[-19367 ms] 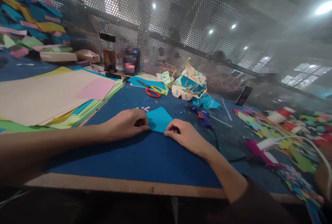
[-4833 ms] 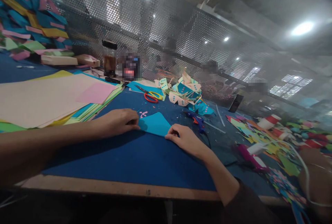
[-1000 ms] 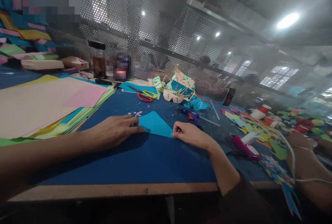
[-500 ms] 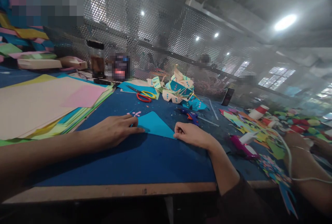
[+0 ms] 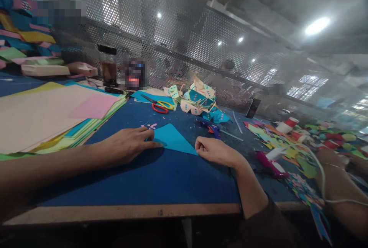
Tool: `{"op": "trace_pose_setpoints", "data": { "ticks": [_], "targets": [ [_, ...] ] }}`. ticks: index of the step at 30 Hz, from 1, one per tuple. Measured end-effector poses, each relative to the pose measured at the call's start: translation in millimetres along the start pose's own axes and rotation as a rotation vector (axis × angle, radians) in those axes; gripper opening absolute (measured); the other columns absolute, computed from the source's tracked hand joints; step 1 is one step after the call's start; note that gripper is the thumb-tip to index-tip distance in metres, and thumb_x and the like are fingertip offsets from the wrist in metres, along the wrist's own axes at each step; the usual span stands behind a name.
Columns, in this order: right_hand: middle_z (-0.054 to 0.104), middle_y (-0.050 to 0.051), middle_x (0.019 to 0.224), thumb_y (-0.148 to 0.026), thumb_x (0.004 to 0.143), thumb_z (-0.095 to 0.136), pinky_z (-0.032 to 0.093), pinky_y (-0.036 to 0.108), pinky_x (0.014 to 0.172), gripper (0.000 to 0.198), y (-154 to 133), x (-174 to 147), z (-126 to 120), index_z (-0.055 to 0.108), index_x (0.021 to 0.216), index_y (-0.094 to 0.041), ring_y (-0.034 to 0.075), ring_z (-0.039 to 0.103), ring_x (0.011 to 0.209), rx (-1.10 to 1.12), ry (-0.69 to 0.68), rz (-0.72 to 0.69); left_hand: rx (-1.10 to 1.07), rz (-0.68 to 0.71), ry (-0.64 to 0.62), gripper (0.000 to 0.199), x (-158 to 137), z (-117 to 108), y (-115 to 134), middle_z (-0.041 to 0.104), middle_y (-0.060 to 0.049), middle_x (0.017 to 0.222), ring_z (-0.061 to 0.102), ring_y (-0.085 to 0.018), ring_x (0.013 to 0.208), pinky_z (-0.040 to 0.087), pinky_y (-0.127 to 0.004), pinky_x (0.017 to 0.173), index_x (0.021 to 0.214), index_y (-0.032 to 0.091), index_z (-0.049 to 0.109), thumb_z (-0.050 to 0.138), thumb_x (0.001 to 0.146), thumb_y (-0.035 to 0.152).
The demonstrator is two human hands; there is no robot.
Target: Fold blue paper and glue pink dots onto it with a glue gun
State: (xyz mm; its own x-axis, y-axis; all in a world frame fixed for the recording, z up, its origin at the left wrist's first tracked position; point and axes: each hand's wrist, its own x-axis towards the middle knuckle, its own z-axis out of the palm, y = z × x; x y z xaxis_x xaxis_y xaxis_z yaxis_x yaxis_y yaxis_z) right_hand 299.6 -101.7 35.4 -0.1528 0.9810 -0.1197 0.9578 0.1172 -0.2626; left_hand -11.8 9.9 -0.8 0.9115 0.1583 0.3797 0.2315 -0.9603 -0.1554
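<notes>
A sheet of blue paper [image 5: 174, 139], folded into a triangle, lies on the blue tabletop with its long edge toward me. My left hand [image 5: 134, 143] holds down its left corner, fingers bent and the fingertips on the paper. At the right corner, my right hand [image 5: 214, 150] is closed, with its curled fingers pressed on the paper's tip. Small pink paper scraps [image 5: 149, 126] lie just behind my left fingers. Beyond the triangle are scissors [image 5: 162, 106] with red and yellow handles and a blue glue gun [image 5: 210, 128].
Coloured paper sheets [image 5: 54, 115] are stacked at left. Behind stand a dark-lidded jar [image 5: 108, 66] and dotted paper pieces [image 5: 198, 100]. On the right are a magenta-and-white glue gun [image 5: 271, 163], its white cord, paper cutouts [image 5: 267, 135] and another person's arm [image 5: 335, 179].
My right hand has slid very slightly rightward along the paper's edge. My left hand stays on the left corner, and the view has shifted a little.
</notes>
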Motion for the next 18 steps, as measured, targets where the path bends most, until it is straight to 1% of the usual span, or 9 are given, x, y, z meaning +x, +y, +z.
{"op": "trace_pose_setpoints", "data": {
  "ticks": [3, 4, 6, 8, 10, 12, 15, 18],
  "targets": [
    [0.067, 0.002, 0.087, -0.014, 0.083, 0.051, 0.031, 0.027, 0.061, 0.012, -1.1, -1.6, -1.0, 0.060, 0.085, -0.022, 0.015, 0.056, 0.073, -0.017, 0.008, -0.016, 0.015, 0.029, -0.052, 0.056, -1.2, 2.3, -1.8, 0.065, -0.008, 0.110, 0.063, -0.024, 0.102, 0.053, -0.032, 0.083, 0.133, 0.033, 0.060, 0.047, 0.088, 0.004],
    [0.067, 0.002, 0.088, -0.012, 0.082, 0.051, 0.032, 0.027, 0.062, 0.013, -1.7, -1.7, -0.8, 0.060, 0.085, -0.021, 0.015, 0.056, 0.074, -0.020, 0.018, -0.029, 0.017, 0.024, -0.051, 0.057, -1.6, 3.3, -2.6, 0.064, -0.008, 0.111, 0.063, -0.025, 0.104, 0.054, -0.033, 0.084, 0.134, 0.034, 0.060, 0.047, 0.088, 0.004],
    [0.065, 0.002, 0.090, -0.008, 0.081, 0.051, 0.034, 0.027, 0.064, 0.017, -4.4, -0.7, 1.0, 0.060, 0.086, -0.021, 0.015, 0.056, 0.076, -0.011, 0.071, -0.061, 0.022, 0.018, -0.051, 0.058, -1.9, 5.1, -3.6, 0.064, -0.009, 0.112, 0.063, -0.025, 0.105, 0.054, -0.034, 0.084, 0.134, 0.035, 0.059, 0.048, 0.087, 0.003],
    [0.064, 0.002, 0.092, -0.006, 0.082, 0.051, 0.037, 0.026, 0.068, 0.019, -9.6, 1.9, 5.0, 0.060, 0.089, -0.021, 0.014, 0.057, 0.078, 0.038, 0.165, -0.098, 0.034, 0.021, -0.060, 0.058, -1.8, 6.2, -4.0, 0.064, -0.009, 0.112, 0.063, -0.026, 0.105, 0.054, -0.034, 0.085, 0.135, 0.035, 0.058, 0.049, 0.087, 0.004],
    [0.062, 0.002, 0.093, -0.011, 0.088, 0.055, 0.041, 0.027, 0.072, 0.012, -16.9, 5.5, 10.3, 0.059, 0.093, -0.020, 0.014, 0.058, 0.081, 0.127, 0.262, -0.153, 0.048, 0.025, -0.069, 0.057, -1.7, 6.7, -3.9, 0.064, -0.010, 0.112, 0.063, -0.026, 0.104, 0.054, -0.036, 0.085, 0.135, 0.035, 0.059, 0.048, 0.088, 0.005],
    [0.061, 0.002, 0.095, -0.018, 0.093, 0.059, 0.043, 0.027, 0.078, 0.003, -24.5, 9.3, 16.1, 0.059, 0.095, -0.020, 0.014, 0.059, 0.086, 0.182, 0.298, -0.266, 0.043, 0.028, -0.059, 0.054, -1.9, 7.1, -3.7, 0.064, -0.010, 0.113, 0.064, -0.026, 0.103, 0.054, -0.037, 0.087, 0.134, 0.034, 0.059, 0.048, 0.089, 0.005],
    [0.061, 0.003, 0.098, -0.027, 0.095, 0.064, 0.044, 0.029, 0.082, 0.007, -32.8, 14.2, 23.2, 0.062, 0.098, -0.020, 0.016, 0.058, 0.091, 0.137, 0.282, -0.353, 0.002, 0.026, -0.023, 0.054, -2.5, 8.2, -3.7, 0.063, -0.009, 0.119, 0.064, -0.025, 0.105, 0.053, -0.037, 0.090, 0.133, 0.034, 0.060, 0.048, 0.089, 0.004],
    [0.062, 0.004, 0.095, -0.027, 0.095, 0.064, 0.044, 0.030, 0.083, 0.007, -36.0, 17.8, 27.0, 0.063, 0.096, -0.020, 0.017, 0.058, 0.093, 0.076, 0.254, -0.370, -0.019, 0.019, -0.013, 0.057, -2.7, 9.5, -4.1, 0.063, -0.009, 0.119, 0.064, -0.024, 0.105, 0.052, -0.036, 0.092, 0.133, 0.035, 0.059, 0.049, 0.088, 0.003]
  ]
}}
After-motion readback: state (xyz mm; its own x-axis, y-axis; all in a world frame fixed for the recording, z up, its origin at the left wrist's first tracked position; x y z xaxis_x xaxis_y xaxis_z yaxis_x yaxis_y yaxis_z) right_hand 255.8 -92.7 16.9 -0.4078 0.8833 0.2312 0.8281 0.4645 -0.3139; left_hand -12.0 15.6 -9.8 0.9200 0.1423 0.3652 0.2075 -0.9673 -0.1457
